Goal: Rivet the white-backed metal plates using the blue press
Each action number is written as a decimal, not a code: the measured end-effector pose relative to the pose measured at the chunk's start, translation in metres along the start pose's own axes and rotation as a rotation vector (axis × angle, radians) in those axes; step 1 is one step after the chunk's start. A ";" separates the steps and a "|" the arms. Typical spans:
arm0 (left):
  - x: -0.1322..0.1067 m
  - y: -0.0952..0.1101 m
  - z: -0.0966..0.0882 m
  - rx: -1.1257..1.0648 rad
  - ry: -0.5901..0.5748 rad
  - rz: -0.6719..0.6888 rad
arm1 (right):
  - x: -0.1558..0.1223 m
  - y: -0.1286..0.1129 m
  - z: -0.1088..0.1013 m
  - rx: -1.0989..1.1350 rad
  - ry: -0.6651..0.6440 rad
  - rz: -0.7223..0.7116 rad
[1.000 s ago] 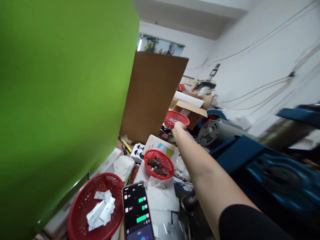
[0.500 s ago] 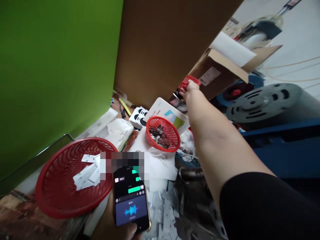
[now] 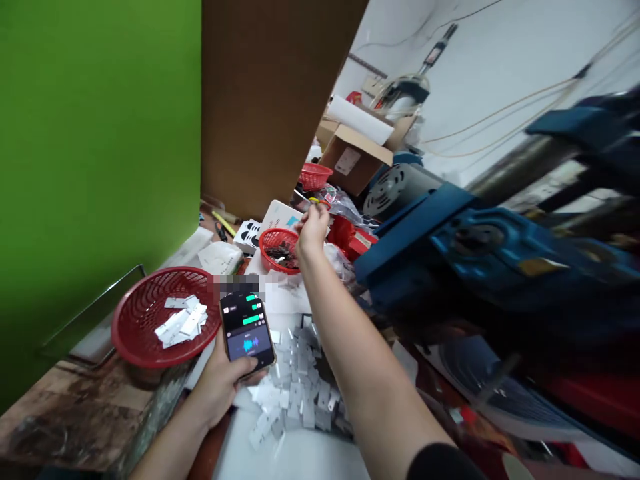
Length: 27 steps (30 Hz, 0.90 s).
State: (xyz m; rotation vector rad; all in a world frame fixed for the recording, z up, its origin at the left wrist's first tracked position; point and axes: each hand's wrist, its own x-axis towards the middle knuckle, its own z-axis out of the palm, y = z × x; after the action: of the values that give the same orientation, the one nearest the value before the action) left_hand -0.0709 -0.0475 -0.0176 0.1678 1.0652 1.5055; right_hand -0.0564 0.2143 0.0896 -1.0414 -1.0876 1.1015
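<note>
My left hand (image 3: 225,377) grips a smartphone (image 3: 249,337), its thumb on the lower screen, where a chat and a blue sound wave show. Stretched forward, my right hand (image 3: 313,230) has curled fingers just right of a small red basket (image 3: 267,243) of dark little parts. Whether anything is in those fingers is hidden. Left of the phone, a larger red basket (image 3: 133,333) contains several flat white-silver plates (image 3: 185,320). Below and right of the phone lies a heap of loose metal plates (image 3: 300,387), partly behind my right forearm.
A blue machine (image 3: 470,233) stands close on the right. Beyond my right hand are another red basket (image 3: 315,176), a cardboard box (image 3: 353,160) and plastic bags (image 3: 343,203). A green panel (image 3: 100,133) and brown board (image 3: 265,100) rise at the left and back.
My right hand has come back from the far red basket to beside the small basket of dark parts. The view has swung right and back; my left hand still holds the smartphone.
</note>
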 end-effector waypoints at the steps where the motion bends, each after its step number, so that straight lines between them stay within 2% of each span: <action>1: -0.001 0.000 0.000 0.009 -0.014 0.012 | -0.030 0.003 -0.016 -0.021 -0.093 -0.027; 4: -0.004 0.000 -0.001 0.025 -0.036 0.049 | -0.117 0.014 -0.076 -0.194 -0.379 -0.126; 6: -0.004 0.000 -0.001 0.039 -0.048 0.072 | -0.161 0.020 -0.118 -0.326 -0.481 -0.126; 8: -0.004 0.001 -0.002 0.060 -0.078 0.080 | -0.188 0.027 -0.153 -0.410 -0.515 -0.059; 11: -0.003 0.002 -0.006 0.082 -0.133 0.057 | -0.205 0.037 -0.182 -0.370 -0.506 0.098; 14: -0.002 0.001 -0.012 0.083 -0.186 0.036 | -0.206 0.044 -0.191 -0.308 -0.499 0.160; 17: -0.005 -0.002 -0.015 0.079 -0.199 0.054 | -0.200 0.047 -0.189 -0.260 -0.529 0.216; 22: -0.011 -0.006 -0.010 0.122 -0.161 0.140 | -0.184 0.050 -0.165 -0.079 -0.565 0.474; 27: -0.011 -0.007 -0.007 0.155 -0.146 0.150 | -0.177 0.055 -0.142 0.000 -0.674 0.462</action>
State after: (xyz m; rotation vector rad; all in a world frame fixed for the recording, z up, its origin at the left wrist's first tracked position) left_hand -0.0669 -0.0614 -0.0213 0.4680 1.0698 1.5191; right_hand 0.0557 0.0348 -0.0100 -0.9647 -1.4008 1.9133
